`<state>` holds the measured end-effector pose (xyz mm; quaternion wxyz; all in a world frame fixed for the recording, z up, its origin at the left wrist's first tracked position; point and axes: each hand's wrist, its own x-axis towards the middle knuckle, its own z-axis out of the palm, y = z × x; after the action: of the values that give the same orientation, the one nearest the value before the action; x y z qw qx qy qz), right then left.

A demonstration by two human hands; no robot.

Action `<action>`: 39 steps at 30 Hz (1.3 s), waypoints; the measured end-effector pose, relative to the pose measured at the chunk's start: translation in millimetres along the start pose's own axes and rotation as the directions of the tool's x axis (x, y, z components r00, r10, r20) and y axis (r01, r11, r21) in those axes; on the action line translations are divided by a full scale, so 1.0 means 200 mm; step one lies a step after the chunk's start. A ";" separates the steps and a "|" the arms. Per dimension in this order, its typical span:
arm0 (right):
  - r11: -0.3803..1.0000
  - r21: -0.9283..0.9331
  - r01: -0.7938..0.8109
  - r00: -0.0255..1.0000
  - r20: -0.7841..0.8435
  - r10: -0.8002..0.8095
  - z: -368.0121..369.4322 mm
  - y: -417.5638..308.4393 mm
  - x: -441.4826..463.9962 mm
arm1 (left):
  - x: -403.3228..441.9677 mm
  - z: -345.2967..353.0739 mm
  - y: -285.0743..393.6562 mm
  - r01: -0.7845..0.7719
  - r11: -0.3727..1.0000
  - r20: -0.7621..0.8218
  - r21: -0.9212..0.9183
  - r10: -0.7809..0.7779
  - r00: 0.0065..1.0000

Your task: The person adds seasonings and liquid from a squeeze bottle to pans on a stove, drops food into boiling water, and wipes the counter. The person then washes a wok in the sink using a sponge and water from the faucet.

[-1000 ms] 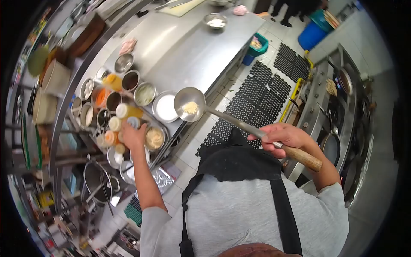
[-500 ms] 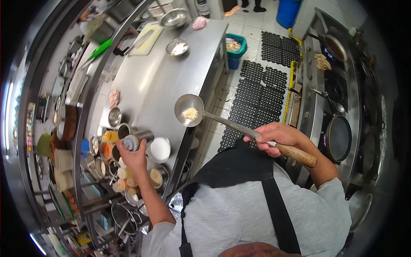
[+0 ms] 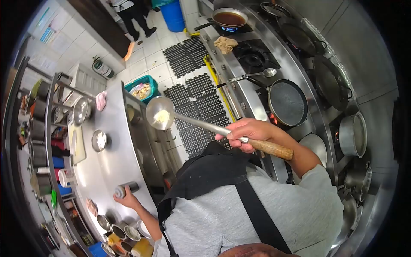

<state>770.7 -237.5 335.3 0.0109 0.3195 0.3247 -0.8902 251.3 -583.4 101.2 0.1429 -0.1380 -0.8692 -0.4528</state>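
Note:
My right hand (image 3: 248,132) is wrapped round the wooden handle of a long metal ladle (image 3: 195,122). The ladle reaches to the left above the floor mats, and its bowl holds a small heap of pale yellow grains (image 3: 162,116). Over the steel worktop (image 3: 117,160), my left hand (image 3: 128,198) grips a metal shaker (image 3: 132,186) tilted on its side, its greyish end to the left. Near that hand, several metal tubs and squeeze bottles (image 3: 141,247) crowd the worktop's near end.
On the stove at right, a frying pan (image 3: 288,103) sits over a lit burner, and a pan of brown liquid (image 3: 230,18) sits farther back over a blue flame. A teal bin (image 3: 150,92) stands past the worktop. Another person's legs (image 3: 132,21) show at the back.
The view has turned right toward the stove. My left hand has carried the shaker away from the tubs and bottles, farther along the worktop. The ladle stays in my right hand.

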 end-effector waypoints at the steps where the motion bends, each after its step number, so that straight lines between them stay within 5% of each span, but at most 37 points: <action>1: 0.996 0.076 0.050 0.998 -0.030 -0.047 -0.04 -0.03 -0.01 | -0.04 0.03 0.02 0.034 0.994 -0.030 -0.106 -0.037 0.999; 4: 0.963 0.157 0.219 0.974 -0.099 -0.205 -0.15 -0.14 0.02 | -0.13 0.12 0.06 0.031 0.960 0.025 -0.278 -0.025 0.999; 9: 0.867 0.218 0.448 0.886 -0.232 -0.400 -0.33 -0.48 0.08 | -0.06 0.34 -0.10 0.282 0.948 -0.098 -0.148 -0.298 0.950; 13: 0.763 0.108 0.637 0.726 -0.415 -0.548 -0.53 -0.86 0.19 | 0.06 0.57 0.03 0.215 0.952 0.064 -0.217 -0.206 0.977; 17: 0.715 -0.134 0.686 0.534 -0.576 -0.620 -0.80 -1.30 0.47 | 0.21 0.91 0.54 0.214 0.933 0.181 -0.291 -0.166 0.969; 19: 0.732 -0.516 0.445 0.186 -0.746 -0.639 -1.00 -1.45 0.68 | 0.33 1.11 0.77 0.204 0.945 0.478 -0.255 -0.061 0.876; 23: 0.780 -0.609 0.145 0.030 -0.785 -0.619 -1.65 -1.62 0.99 | 0.51 1.67 1.07 0.195 0.934 0.629 -0.300 0.040 0.776; 25: 0.710 -0.649 -0.272 -0.145 -0.702 -0.697 -1.86 -1.67 1.09 | 0.55 1.87 1.38 0.252 0.886 0.654 -0.388 0.072 0.753; 29: 0.654 -0.633 -0.413 -0.255 -0.609 -0.751 -1.99 -1.74 1.21 | 0.64 2.24 1.58 0.236 0.843 0.696 -0.483 0.207 0.687; 34: 0.732 -0.604 -0.316 -0.281 -0.678 -0.680 -2.16 -1.80 1.30 | 0.68 2.57 1.78 0.126 0.901 0.745 -0.416 0.258 0.615; 38: 0.772 -0.578 -0.266 -0.316 -0.704 -0.636 -2.36 -1.85 1.38 | 0.72 2.77 2.06 -0.180 0.942 0.786 -0.284 0.336 0.519; 39: 0.794 -0.559 -0.238 -0.332 -0.721 -0.608 -2.40 -1.86 1.39 | 0.74 2.89 1.98 -0.005 0.962 0.838 -0.274 0.241 0.489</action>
<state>733.3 389.0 107.1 -0.3285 0.8111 0.4692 -0.1182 190.6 129.4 135.5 -0.2964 -0.4240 -0.7511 -0.4102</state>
